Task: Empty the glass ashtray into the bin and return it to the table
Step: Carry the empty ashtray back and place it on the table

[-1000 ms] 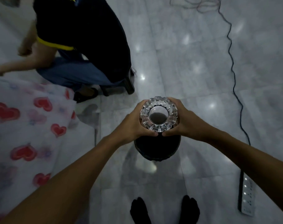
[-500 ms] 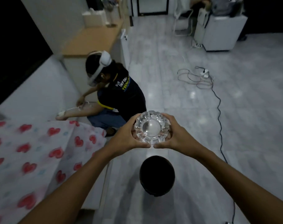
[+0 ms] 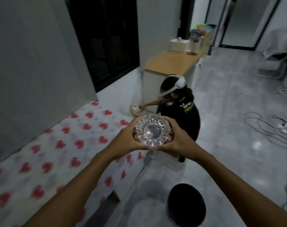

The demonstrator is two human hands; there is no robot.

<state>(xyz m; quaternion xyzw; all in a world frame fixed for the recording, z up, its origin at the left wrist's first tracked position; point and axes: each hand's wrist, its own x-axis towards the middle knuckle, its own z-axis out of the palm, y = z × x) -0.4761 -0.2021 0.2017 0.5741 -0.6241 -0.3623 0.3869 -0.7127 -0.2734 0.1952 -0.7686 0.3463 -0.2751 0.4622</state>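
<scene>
A round cut-glass ashtray [image 3: 152,131] is held level in front of me, its bowl looking clean. My left hand [image 3: 126,142] grips its left side and my right hand [image 3: 178,141] grips its right side, thumbs meeting under the near rim. The black round bin [image 3: 186,204] stands on the floor below and to the right of the ashtray, well apart from it. The table with a white cloth printed with red hearts [image 3: 49,153] fills the left side, its corner just under my left hand.
A person [image 3: 180,112] in a dark shirt and white headset crouches just beyond the ashtray. A wooden-topped cabinet [image 3: 172,63] stands behind them. Cables [image 3: 267,130] trail over the grey tiled floor at right. A grey wall and dark window run along the left.
The view has lifted and swung left. The ashtray, held in both hands throughout, has moved from right over the bin up and away toward the heart-cloth table.
</scene>
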